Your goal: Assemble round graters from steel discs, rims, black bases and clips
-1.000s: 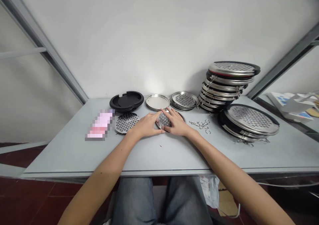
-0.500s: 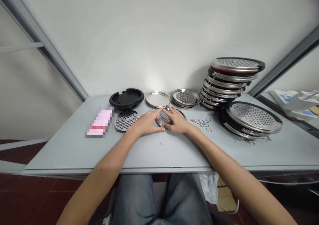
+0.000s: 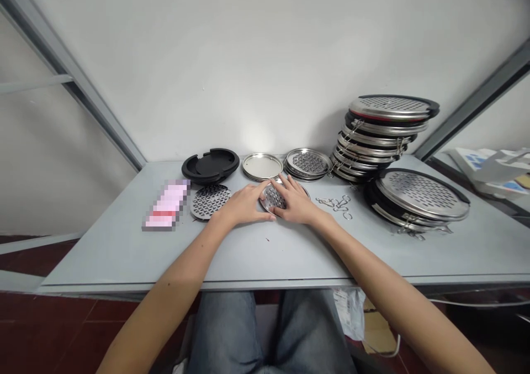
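A round metal plate with grater-like holes (image 3: 274,196) lies on the table under both my hands. My left hand (image 3: 247,204) holds its left side, index finger at the far rim and thumb at the near edge. Spread over the right part, my right hand (image 3: 293,201) has its fingers towards the far rim and its thumb at the near side, so it hides much of the plate. Left of my left hand rests a loose perforated metal sheet (image 3: 209,203). Several small metal clasps with rings (image 3: 337,204) lie right of my right hand.
Behind the hands are a black round tray-like part (image 3: 211,167), a plain metal disc (image 3: 262,166) and stacked perforated plates (image 3: 307,163). A tall stack of round graters (image 3: 376,142) and another round assembly (image 3: 422,197) stand right. A blurred-out pink object (image 3: 168,205) lies left.
My hands stay on the plate with almost no movement. The view has shifted very slightly.
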A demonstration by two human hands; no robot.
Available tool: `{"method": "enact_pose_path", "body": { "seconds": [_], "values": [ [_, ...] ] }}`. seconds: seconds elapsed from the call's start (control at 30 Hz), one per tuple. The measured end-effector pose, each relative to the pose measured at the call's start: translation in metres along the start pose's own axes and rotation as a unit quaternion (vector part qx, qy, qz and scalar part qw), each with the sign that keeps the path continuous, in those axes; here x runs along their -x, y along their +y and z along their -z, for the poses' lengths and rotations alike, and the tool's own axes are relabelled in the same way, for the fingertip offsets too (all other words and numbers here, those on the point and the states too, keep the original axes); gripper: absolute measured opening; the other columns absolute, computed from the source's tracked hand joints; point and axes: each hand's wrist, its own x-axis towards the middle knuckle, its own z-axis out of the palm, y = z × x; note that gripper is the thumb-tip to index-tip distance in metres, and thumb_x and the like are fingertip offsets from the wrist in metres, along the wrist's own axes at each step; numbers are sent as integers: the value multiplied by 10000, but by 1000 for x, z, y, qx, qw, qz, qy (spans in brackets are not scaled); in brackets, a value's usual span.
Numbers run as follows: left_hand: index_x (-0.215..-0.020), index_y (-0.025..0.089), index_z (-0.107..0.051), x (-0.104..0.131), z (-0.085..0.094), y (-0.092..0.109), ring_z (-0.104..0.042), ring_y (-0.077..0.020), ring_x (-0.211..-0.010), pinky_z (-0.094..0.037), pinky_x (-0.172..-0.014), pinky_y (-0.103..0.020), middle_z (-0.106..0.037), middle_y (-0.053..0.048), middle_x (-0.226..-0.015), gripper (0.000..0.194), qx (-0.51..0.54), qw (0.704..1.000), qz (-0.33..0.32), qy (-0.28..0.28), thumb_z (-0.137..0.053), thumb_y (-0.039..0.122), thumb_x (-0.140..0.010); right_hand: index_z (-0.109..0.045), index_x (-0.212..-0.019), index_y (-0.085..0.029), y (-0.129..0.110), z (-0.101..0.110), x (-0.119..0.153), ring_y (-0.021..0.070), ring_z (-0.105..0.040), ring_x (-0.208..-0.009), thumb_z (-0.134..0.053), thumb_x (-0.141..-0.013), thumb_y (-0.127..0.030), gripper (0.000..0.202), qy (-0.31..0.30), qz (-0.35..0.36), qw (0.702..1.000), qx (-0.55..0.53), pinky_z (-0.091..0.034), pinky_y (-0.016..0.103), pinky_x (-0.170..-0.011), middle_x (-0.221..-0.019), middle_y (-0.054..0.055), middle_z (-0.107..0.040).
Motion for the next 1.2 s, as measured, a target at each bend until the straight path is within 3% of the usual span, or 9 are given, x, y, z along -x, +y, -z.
{"method": "enact_pose_path", "body": {
  "seconds": [0.2,0.3,0.37,0.5,0.63,0.77,0.97,1.2],
  "values": [
    [-1471,202,-295,1,0,0,-523,-292,-1145,-434,-941,-389,-665,-65,-1031,934,-2,1000,-5,3,-733,520,-709,-321,-1469,-126,20,6,1,383,-126,-1441,-653,-722,-564,927,69,33,996,-37,-203,535,-1140,-1545,177,-247],
    [-1456,195,-332,2,2,1,-517,-286,-1152,-428,-953,-384,-667,-63,-1036,901,-2,1000,-9,1,-724,528,-717,-463,-1373,-135,38,16,-3,331,-350,-1362,-603,-795,-520,708,153,38,984,-87,-311,487,-1101,-1441,180,-427],
    [-1437,188,-368,2,3,1,-516,-286,-1152,-428,-952,-382,-672,-62,-1030,873,-5,1000,-6,0,-716,543,-719,-590,-1226,-146,46,23,-6,305,-523,-1201,-592,-819,-427,495,221,36,969,-103,-392,468,-1032,-1261,163,-595],
    [-1396,201,-432,2,4,-1,-537,-285,-1136,-442,-927,-378,-694,-47,-994,795,-15,1000,-1,4,-695,557,-736,-694,-981,-164,50,32,-6,253,-629,-994,-527,-854,-277,239,292,23,950,-111,-463,403,-921,-1024,107,-707],
    [-1347,201,-496,2,3,-2,-569,-270,-1107,-439,-951,-378,-705,-45,-1027,686,-24,999,-7,25,-666,539,-774,-709,-954,-163,46,32,-4,214,-672,-857,-517,-852,-244,232,249,5,959,-136,-506,319,-781,-948,80,-738],
    [-1312,172,-534,2,2,0,-529,-267,-1187,-402,-1024,-376,-627,-95,-1238,655,-32,997,-36,54,-661,537,-783,-714,-969,-166,46,31,-3,203,-676,-787,-514,-855,-245,243,200,-9,973,-114,-497,294,-715,-910,69,-746],
    [-1408,172,-423,4,2,4,-410,-309,-1311,-344,-1087,-427,-459,-141,-1419,838,-36,999,-23,26,-681,594,-731,-713,-979,-176,49,31,-3,215,-671,-836,-510,-856,-235,244,180,-30,980,-80,-483,293,-730,-940,74,-742],
    [-1492,233,-235,5,-3,-4,-316,-344,-1378,-293,-1116,-483,-347,-120,-1501,1045,-2,1000,-12,-4,-743,591,-652,-699,-1016,-183,53,27,-3,218,-666,-909,-495,-868,-242,259,149,-37,986,-59,-473,292,-788,-1001,70,-733]
  ]
}}
